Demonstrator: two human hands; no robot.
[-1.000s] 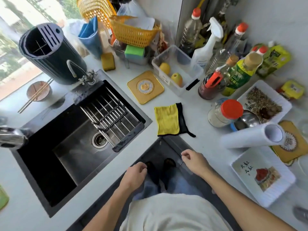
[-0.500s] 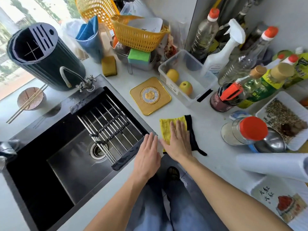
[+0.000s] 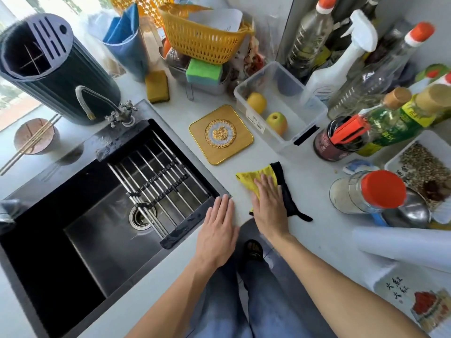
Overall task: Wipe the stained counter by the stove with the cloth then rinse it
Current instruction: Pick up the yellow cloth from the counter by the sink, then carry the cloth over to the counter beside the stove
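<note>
A yellow cloth with a black edge (image 3: 249, 178) lies on the white counter (image 3: 314, 174) just right of the sink. My right hand (image 3: 269, 206) presses flat on top of the cloth, fingers together and pointing away from me, covering most of it. My left hand (image 3: 218, 228) rests flat on the counter beside the sink's right corner, empty, a little left of the cloth. The dark steel sink (image 3: 80, 240) has a roll-up drying rack (image 3: 158, 184) across its right end and a tap (image 3: 97, 103) behind it. No stove is in view.
Behind the cloth sit a gold trivet (image 3: 220, 134) and a clear tub (image 3: 280, 111) with two fruits. Bottles, a red-lidded jar (image 3: 366, 191), a steel bowl and white trays crowd the right. A white roll (image 3: 402, 245) lies near right. Baskets, sponges and a dark utensil holder (image 3: 48, 69) stand at the back.
Both hands rose from the counter's front edge to the counter top. My right hand landed flat on the cloth, which now looks slightly bunched; my left settled by the sink corner.
</note>
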